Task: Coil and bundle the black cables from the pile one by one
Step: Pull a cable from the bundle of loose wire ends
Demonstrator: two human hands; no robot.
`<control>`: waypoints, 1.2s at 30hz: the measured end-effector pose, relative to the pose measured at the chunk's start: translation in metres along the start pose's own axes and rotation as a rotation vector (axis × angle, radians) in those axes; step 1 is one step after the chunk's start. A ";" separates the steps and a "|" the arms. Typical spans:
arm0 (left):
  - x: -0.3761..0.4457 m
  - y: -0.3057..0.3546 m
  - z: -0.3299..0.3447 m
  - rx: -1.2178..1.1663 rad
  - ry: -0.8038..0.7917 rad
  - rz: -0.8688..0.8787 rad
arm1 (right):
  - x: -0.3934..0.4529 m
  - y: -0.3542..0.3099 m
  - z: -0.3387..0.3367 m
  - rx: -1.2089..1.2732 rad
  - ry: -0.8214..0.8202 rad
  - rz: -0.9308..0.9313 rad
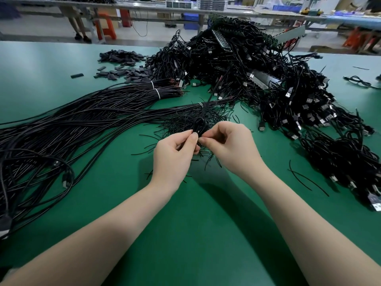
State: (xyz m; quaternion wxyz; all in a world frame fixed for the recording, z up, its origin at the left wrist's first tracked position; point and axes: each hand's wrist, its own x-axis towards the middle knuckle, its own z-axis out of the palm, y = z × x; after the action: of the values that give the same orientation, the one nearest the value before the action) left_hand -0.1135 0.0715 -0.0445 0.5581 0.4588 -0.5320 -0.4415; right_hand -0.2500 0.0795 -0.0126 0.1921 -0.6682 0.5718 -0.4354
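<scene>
Cable (199,125) pinched between left hand (175,150), right hand (231,145).

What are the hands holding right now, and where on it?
Both the left hand and right hand pinch a small coiled black cable at its lower end, its loop standing above the fingertips.

The tabletop (61,65) is plain green, the cable pile (237,65) at one o'clock black with silver plug ends, the long cable bundles (82,112) at nine o'clock black with white ties, the small sleeves (123,56) at eleven o'clock dark grey, and the far stool (106,25) orange.
</scene>
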 end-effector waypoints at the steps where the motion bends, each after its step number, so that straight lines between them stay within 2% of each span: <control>1: 0.000 0.001 0.000 0.008 -0.007 0.011 | 0.001 -0.001 -0.001 -0.019 -0.007 -0.013; 5: 0.002 0.008 -0.001 0.008 -0.010 -0.055 | 0.002 -0.006 -0.002 -0.087 -0.003 -0.087; 9: 0.005 0.020 0.000 -0.089 -0.030 -0.399 | 0.003 -0.006 -0.005 -0.303 -0.063 -0.225; 11: 0.008 0.027 -0.002 -0.221 -0.076 -0.630 | 0.002 -0.008 -0.006 -0.497 -0.088 -0.431; 13: 0.012 0.033 -0.006 -0.375 -0.147 -0.793 | 0.001 -0.007 -0.007 -0.642 -0.032 -0.667; 15: 0.014 0.035 -0.007 -0.441 -0.180 -0.816 | 0.000 -0.002 -0.007 -0.626 0.062 -0.803; 16: 0.013 0.035 -0.007 -0.443 -0.182 -0.783 | 0.000 0.001 -0.007 -0.594 0.097 -0.814; 19: 0.006 0.028 0.000 -0.414 -0.162 -0.586 | -0.001 0.004 -0.005 -0.394 0.145 -0.664; 23: 0.005 0.017 -0.003 -0.257 -0.200 -0.366 | 0.002 0.004 -0.011 -0.202 0.062 -0.503; 25: 0.006 0.014 -0.005 -0.202 -0.227 -0.308 | 0.003 0.004 -0.015 -0.094 0.009 -0.387; 29: 0.004 0.004 -0.002 -0.254 -0.181 -0.199 | 0.002 0.003 -0.011 0.405 -0.063 0.086; 31: 0.003 0.000 -0.001 -0.240 -0.160 -0.120 | 0.000 0.002 -0.007 0.552 -0.131 0.278; 33: 0.003 -0.002 -0.002 -0.229 -0.156 -0.073 | -0.003 0.001 -0.004 0.630 -0.185 0.377; 36: 0.002 -0.004 -0.001 -0.206 -0.145 -0.064 | -0.002 0.002 -0.005 0.714 -0.195 0.419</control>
State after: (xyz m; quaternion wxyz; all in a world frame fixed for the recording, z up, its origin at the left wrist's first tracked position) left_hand -0.1121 0.0683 -0.0485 0.5480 0.3824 -0.5079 -0.5436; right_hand -0.2550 0.0826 -0.0118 0.5491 -0.4670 0.4877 -0.4925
